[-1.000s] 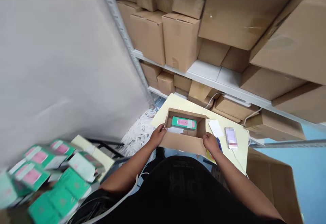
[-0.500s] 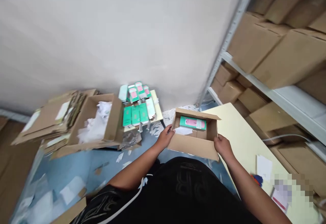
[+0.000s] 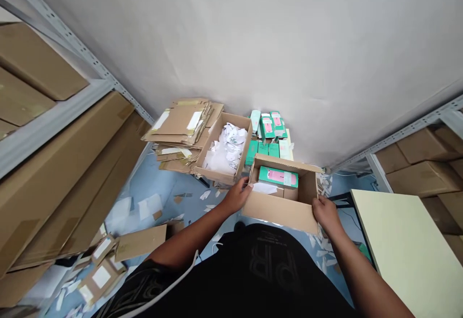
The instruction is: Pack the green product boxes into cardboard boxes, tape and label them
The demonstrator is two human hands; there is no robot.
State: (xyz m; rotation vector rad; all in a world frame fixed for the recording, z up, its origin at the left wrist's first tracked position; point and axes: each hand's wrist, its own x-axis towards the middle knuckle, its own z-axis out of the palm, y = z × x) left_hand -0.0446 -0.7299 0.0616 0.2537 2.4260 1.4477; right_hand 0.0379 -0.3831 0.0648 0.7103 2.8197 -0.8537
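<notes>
I hold a small open cardboard box (image 3: 280,212) in the air in front of my body. My left hand (image 3: 238,195) grips its left wall and my right hand (image 3: 325,213) grips its right front corner; both are closed on it. Inside lies a green and pink product carton (image 3: 278,177) with a white slip of paper (image 3: 263,188) beside it. The box hangs above the blue floor, just in front of a pile of similar green cartons (image 3: 269,135) by the wall.
An open carton of white crumpled paper (image 3: 226,149) and a stack of flattened cardboard (image 3: 183,125) lie on the floor by the wall. Shelving with big brown boxes (image 3: 54,164) stands left, more shelves right. A pale yellow table (image 3: 408,245) is at my right. Paper scraps litter the floor.
I have turned left with the box held in both hands, carrying it off the yellow table and over the floor. The view swung from the right shelves to the wall and left shelving.
</notes>
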